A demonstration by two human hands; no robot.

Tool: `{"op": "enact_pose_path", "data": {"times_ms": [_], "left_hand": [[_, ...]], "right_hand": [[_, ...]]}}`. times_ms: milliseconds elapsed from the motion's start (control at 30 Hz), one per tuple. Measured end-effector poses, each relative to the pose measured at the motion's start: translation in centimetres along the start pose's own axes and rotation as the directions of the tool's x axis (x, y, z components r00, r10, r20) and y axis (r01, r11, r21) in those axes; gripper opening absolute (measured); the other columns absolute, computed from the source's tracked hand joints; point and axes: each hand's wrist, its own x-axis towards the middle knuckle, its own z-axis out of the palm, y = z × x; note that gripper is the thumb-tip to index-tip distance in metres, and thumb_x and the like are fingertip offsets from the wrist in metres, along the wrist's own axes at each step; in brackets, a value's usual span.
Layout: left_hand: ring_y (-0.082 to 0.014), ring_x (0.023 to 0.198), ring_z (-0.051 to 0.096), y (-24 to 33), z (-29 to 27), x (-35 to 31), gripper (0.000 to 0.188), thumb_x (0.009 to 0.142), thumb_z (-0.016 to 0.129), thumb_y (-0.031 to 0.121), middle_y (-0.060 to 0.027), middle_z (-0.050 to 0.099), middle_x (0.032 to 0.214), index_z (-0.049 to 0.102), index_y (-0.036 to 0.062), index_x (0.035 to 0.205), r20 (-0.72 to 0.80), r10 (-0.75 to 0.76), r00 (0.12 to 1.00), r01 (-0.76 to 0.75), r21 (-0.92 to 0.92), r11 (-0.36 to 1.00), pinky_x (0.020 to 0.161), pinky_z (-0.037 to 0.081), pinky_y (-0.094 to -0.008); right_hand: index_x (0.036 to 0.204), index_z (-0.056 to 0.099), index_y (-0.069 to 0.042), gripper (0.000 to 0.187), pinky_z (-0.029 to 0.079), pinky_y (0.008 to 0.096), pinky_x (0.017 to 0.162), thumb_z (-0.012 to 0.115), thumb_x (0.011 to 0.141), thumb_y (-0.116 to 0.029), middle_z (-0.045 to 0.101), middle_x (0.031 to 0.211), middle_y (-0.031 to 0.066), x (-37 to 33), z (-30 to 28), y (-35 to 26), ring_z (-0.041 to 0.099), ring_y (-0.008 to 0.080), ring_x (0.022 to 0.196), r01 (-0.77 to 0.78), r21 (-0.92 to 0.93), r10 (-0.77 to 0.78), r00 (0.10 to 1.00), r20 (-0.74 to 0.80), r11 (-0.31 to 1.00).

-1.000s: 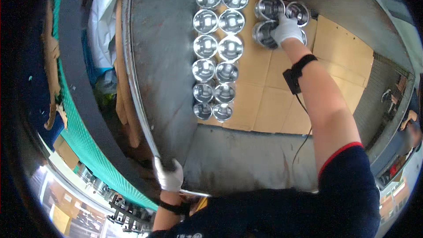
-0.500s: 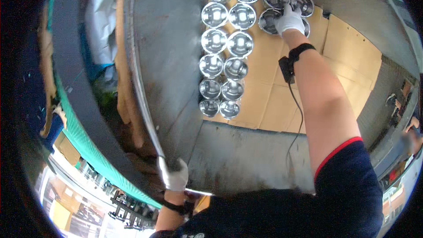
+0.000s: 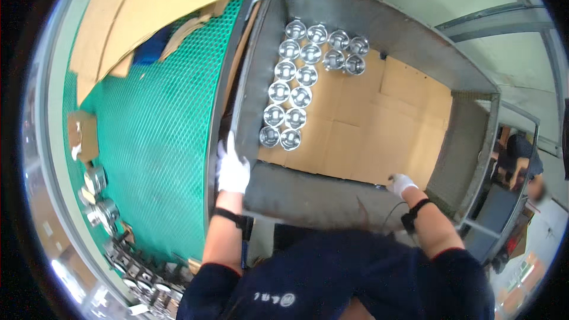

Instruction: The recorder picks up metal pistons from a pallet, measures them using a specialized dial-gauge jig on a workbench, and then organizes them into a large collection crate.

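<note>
Several shiny metal pistons point(image 3: 300, 96) stand with their round open ends up on a brown cardboard sheet point(image 3: 361, 112) inside a deep grey metal bin point(image 3: 320, 198). They form two long columns along the left wall, plus a small block of two rows at the far side. My left hand point(image 3: 234, 172), in a white glove, rests on the bin's left rim, fingers stretched along it. My right hand point(image 3: 403, 185), also gloved, hovers by the cardboard's near edge at the front wall. Its dirty-tipped fingers are loosely bent and apart, with nothing visible in them.
Left of the bin stands a table with a green ribbed mat point(image 3: 160, 130). Large cardboard sheets point(image 3: 172, 0) lie over its far end. A small brown box point(image 3: 83, 136) and several metal parts point(image 3: 104, 213) sit along its left side. Another person point(image 3: 518, 154) is beyond the bin at right.
My right hand has left the far pistons and come back to the near side. My left hand now lies flatter along the rim. The view has pulled back and shows more of the surroundings.
</note>
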Motion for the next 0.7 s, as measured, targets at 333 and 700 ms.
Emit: {"op": "enact_pose_path", "data": {"times_ms": [333, 700], "left_hand": [[-0.0255, 0.087, 0.068, 5.9, -17.2, -23.4, 0.039, 0.083, 0.069, 0.011, -0.0145, 0.068, 0.107, 0.062, 0.0026, 0.12, -0.305, 0.187, 0.934, -0.341, -0.603, 0.721, 0.08, 0.054, -0.0346], [-0.0141, 0.067, 0.063, 1.4, -24.5, -56.8, 0.012, 0.09, 0.059, 0.005, -0.0053, 0.068, 0.075, 0.06, 0.0077, 0.078, -0.607, 0.598, 0.523, -0.803, -0.118, 0.583, 0.066, 0.049, -0.024]], "right_hand": [[0.119, 0.064, -0.01, 0.038, 0.051, 0.0413, 0.094, 0.065, 0.085, -0.028, 0.068, 0.112, 0.0182, -5.5, 3.2, 3.9, 0.064, 0.037, 0.105, 0.385, -0.036, -0.361, 0.823, -0.439, 0.922], [0.118, 0.064, -0.013, 0.036, 0.051, 0.0415, 0.093, 0.068, 0.086, -0.028, 0.068, 0.111, 0.016, -23.9, 8.6, -12.8, 0.064, 0.0336, 0.105, 0.792, -0.372, -0.862, 0.505, -0.046, 0.484]]}}
